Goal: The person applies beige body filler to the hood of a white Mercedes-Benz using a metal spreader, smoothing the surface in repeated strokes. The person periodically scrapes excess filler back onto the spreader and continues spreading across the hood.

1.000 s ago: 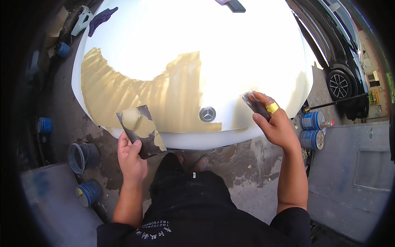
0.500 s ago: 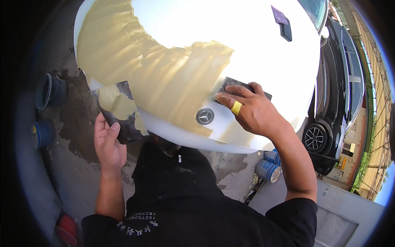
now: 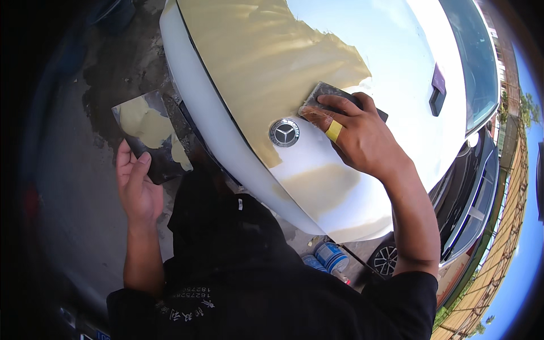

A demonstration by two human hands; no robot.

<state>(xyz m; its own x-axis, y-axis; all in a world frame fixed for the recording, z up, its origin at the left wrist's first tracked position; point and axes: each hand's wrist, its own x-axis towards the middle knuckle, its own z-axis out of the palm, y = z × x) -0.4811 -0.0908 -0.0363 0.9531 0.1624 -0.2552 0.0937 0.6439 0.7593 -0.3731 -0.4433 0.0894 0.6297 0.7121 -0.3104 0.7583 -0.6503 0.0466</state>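
Note:
My left hand (image 3: 139, 181) grips the lower edge of a dark flat plate (image 3: 164, 161), its thumb on top. Thick beige body filler (image 3: 146, 123) lies on the plate, held left of the car's front edge. With fingers bent over it, my right hand (image 3: 365, 136) holds a dark flat spreader (image 3: 324, 93) over the white hood (image 3: 391, 68). Its near corner is at the edge of a wide beige filler layer (image 3: 255, 62), just above the round badge (image 3: 284, 132). Whether the spreader's edge touches the surface is hard to see.
A dark block with a purple piece (image 3: 437, 93) lies on the hood near the windshield (image 3: 473, 56). Blue-and-white cans (image 3: 331, 256) stand on the floor under the car's front corner. A dark car (image 3: 470, 198) is parked at the right.
The view has turned, so the hood appears rotated and shifted rightward. My left hand and its plate are now farther from the hood's edge. My right hand stays near the badge with the spreader.

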